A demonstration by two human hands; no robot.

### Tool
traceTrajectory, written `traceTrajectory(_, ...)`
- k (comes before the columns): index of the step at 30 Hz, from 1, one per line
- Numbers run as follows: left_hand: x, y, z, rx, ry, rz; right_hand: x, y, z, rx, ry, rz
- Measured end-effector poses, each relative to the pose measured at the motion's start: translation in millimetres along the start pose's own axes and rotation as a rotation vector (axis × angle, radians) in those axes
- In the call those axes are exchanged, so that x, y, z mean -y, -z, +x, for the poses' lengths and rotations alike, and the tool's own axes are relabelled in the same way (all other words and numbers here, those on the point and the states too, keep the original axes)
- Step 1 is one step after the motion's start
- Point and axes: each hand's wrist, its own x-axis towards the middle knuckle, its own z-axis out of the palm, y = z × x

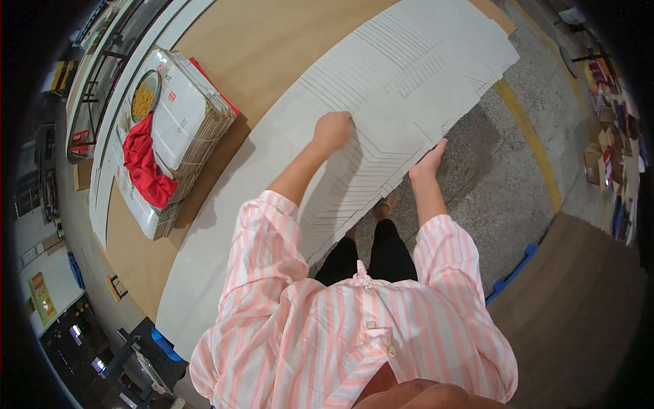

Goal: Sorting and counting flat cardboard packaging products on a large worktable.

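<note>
A large white sheet, marked with many thin dark parallel lines, lies across the table and reaches its near edge. My left hand rests on the middle of it, fingers curled closed. What the fingers pinch, if anything, is hidden. At the sheet's uneven near edge, my right hand is closed on the border, its fingertips partly hidden. Both forearms come from rolled pink-and-white striped sleeves.
Left of the sheet, a stack of flat printed packaging sits on brown paper, with a crumpled red cloth and a bowl of yellow bits on top. Boxes stand at the far right, beyond a yellow floor line.
</note>
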Motion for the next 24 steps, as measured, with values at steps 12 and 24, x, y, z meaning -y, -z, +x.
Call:
traceTrajectory(12, -6.3, 2.1, -3.0, 0.042, 0.132, 0.165, -0.6, -2.6, -3.6, 0.121, 0.007, 0.006)
traceTrajectory(24, 44.0, 14.3, -69.3, 0.063, 0.128, 0.003, -42.5, 17.2, -71.9, 0.211, -0.260, 0.096)
